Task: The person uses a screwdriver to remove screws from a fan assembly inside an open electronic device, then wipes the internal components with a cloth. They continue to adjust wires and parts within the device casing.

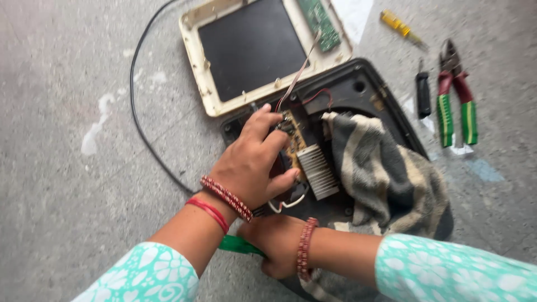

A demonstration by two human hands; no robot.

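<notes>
Single head-worn camera looks steeply down, close over the floor (67,212).

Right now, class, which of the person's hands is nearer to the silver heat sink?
Left. The left hand rests on the circuit board, thumb beside the heat sink. The right hand is lower, at the casing's near edge.

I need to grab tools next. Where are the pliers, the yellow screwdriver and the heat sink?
pliers (456,95): head view, on the red and green handles.
yellow screwdriver (395,22): head view, on its yellow handle.
heat sink (318,170): head view, on its metal fins.
</notes>
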